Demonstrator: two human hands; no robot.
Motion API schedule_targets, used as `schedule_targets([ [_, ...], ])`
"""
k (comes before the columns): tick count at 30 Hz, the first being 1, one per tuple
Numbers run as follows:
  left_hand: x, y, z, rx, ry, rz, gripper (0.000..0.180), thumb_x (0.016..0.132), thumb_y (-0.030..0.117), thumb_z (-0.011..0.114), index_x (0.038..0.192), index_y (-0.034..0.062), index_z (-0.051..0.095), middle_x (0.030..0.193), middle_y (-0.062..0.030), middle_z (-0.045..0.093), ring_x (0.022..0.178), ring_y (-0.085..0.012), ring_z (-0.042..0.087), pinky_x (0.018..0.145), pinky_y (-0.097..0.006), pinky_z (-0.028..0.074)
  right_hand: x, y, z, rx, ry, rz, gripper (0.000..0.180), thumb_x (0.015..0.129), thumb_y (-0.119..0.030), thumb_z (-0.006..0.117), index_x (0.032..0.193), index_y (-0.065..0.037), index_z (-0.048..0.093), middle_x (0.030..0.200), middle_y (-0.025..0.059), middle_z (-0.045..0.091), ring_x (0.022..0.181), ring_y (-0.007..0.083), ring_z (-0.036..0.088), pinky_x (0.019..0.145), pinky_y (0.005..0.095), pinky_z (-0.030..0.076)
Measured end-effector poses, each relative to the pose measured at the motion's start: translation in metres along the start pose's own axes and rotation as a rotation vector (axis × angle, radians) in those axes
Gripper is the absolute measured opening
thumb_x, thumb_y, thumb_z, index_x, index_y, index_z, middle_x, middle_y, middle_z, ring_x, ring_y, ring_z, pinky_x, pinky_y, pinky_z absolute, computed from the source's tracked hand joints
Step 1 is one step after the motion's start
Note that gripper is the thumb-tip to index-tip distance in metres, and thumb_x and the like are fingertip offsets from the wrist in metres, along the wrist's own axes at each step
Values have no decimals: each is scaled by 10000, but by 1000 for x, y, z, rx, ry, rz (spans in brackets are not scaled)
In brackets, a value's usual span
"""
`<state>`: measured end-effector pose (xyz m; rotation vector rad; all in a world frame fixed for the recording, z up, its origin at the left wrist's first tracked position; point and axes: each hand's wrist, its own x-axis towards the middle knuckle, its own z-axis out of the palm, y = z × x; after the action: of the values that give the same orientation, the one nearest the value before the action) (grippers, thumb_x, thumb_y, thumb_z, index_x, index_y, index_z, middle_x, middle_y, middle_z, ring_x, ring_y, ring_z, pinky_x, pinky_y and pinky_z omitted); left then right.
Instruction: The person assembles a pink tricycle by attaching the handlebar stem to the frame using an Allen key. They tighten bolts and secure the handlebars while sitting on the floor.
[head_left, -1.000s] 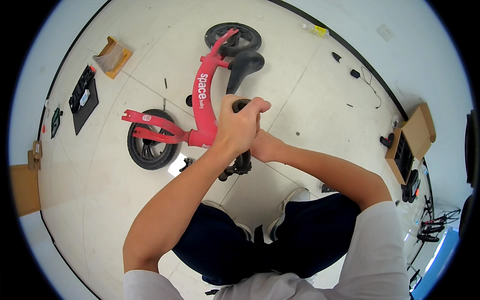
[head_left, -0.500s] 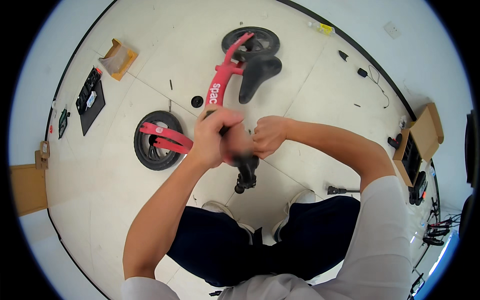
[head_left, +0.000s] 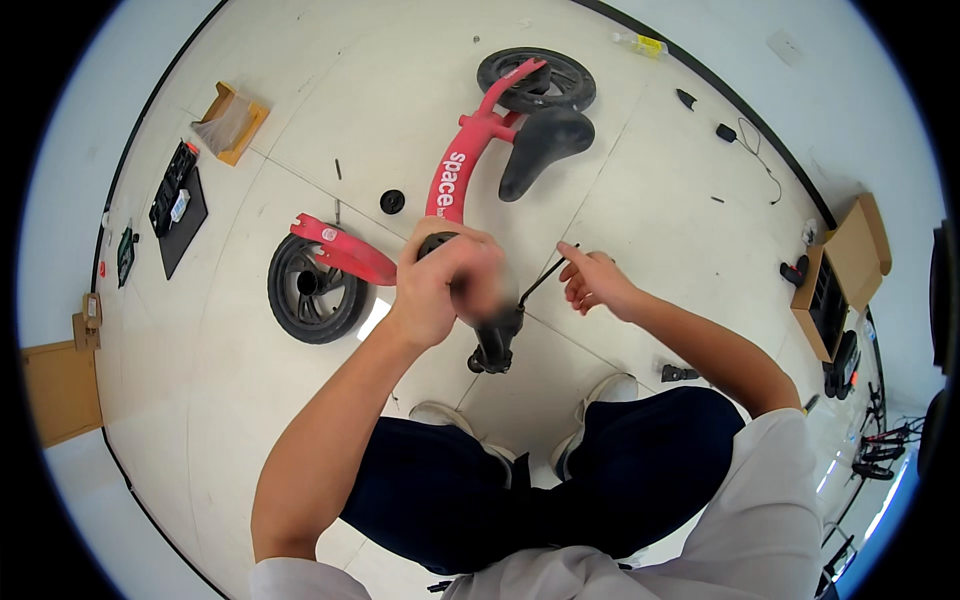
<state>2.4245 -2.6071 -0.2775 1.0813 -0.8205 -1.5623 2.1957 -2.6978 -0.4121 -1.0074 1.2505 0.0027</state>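
- In the head view, gripped a black bar [head_left: 495, 345] in the left hand [head_left: 430, 290], with the thumb and fingers wrapped closely around it.
- Could not make out the ends of those fingers, owing to a blur over them.
- Held the right hand [head_left: 600, 285] loosely half spread, to the right of the bar, with fingertips at the free end of a thin dark hex key [head_left: 541, 283].
- Could not tell a pinch from a mere touch there.
- Had the lower end of the hex key against the bar, slanting up and to the right from it.
- Had the red bike frame [head_left: 448, 180] on the floor [head_left: 650, 210], just beyond the left hand and reaching toward the top.
- Saw a black saddle [head_left: 545, 150] beside the frame on its right, with a rear wheel [head_left: 572, 84] at the far end.
- Saw a red fork [head_left: 360, 256] to the left of the left hand, overlapping a front wheel [head_left: 335, 325].
- Noted a black disc [head_left: 392, 202] between front wheel and frame.
- Noted a dark mat [head_left: 188, 228] and an orange-brown box [head_left: 243, 138] far left.
- Noted an open cardboard carton [head_left: 862, 242] far right, and a clear bottle [head_left: 640, 45] near the wall at the top.
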Motion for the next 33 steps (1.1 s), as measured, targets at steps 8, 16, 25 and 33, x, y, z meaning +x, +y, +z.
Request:
schedule_targets([
  [8, 3, -7, 16, 25, -24, 51, 326, 772, 131, 471, 500, 35, 318, 429, -91, 332, 393, -177, 275, 445, -325, 273, 81, -18, 18, -664, -178, -520, 406, 999, -310, 416, 779, 10, 536, 695, 145, 596, 624, 250, 614, 560, 377, 484],
  [16, 3, 0, 1, -7, -63, -45, 326, 773, 122, 473, 502, 48, 308, 438, -96, 345, 388, -170, 284, 424, -324, 259, 12, -80, 99, -395, -632, -596, 148, 947, -138, 542, 935, -22, 634, 873, 109, 653, 825, 245, 651, 730, 323, 520],
  [25, -1, -5, -22, 100, -57, -30, 268, 770, 142, 510, 557, 37, 384, 548, -96, 416, 502, -176, 368, 509, -326, 341, 18, -61, 77, -758, -597, -874, 155, 786, -115, 719, 911, -35, 672, 873, 109, 691, 813, 278, 664, 715, 362, 520],
  [33, 3, -1, -15, -81, -221, -99, 341, 785, 103, 559, 488, 14, 415, 444, -39, 335, 402, -123, 318, 423, -281, 262, -13, -50, 57, -1009, -441, -825, 84, 778, -31, 649, 856, -1, 634, 825, 122, 665, 788, 340, 647, 693, 431, 512],
])
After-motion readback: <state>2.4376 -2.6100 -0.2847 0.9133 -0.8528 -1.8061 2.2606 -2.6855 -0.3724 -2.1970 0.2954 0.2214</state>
